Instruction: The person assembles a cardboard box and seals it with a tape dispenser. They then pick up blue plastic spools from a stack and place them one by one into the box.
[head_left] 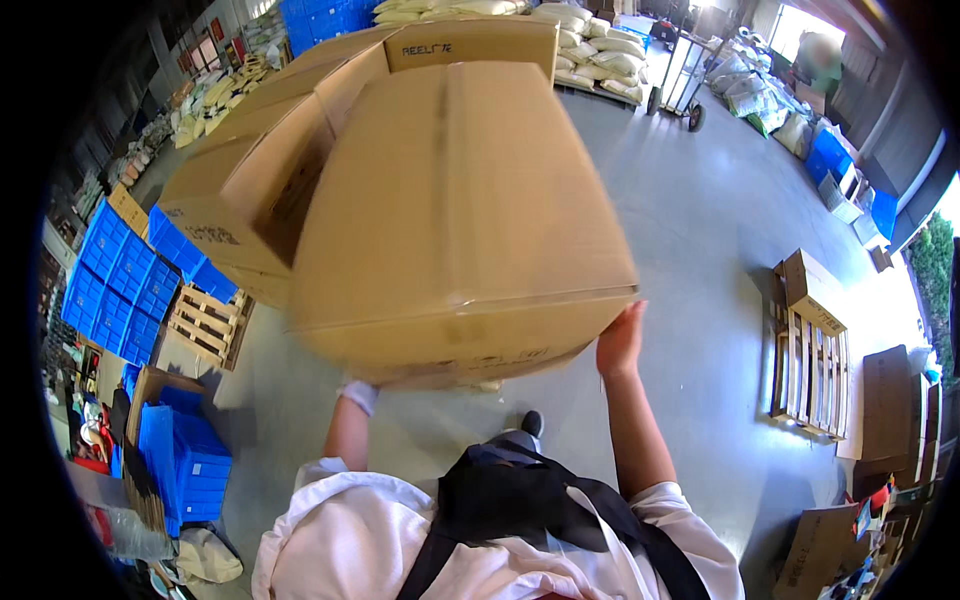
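A large, taped cardboard box (470, 220) is held up in front of me, slightly blurred, its near side facing my chest. My right hand (622, 338) grips the box at its near right lower corner. Under the near left edge goes my left hand (361, 394), in a whitish glove or cuff; its fingers are hidden beneath the box. Right behind and to the left stand more cardboard boxes (235, 190) in a row, and the held box overlaps them in view.
Blue crates (120, 280) and a wooden pallet (205, 325) stand at the left. White sacks (605, 60) and a hand truck (685, 80) are at the back. On the right, a pallet (812, 375) lies beside a smaller carton (812, 290). Grey floor (690, 230) stretches between.
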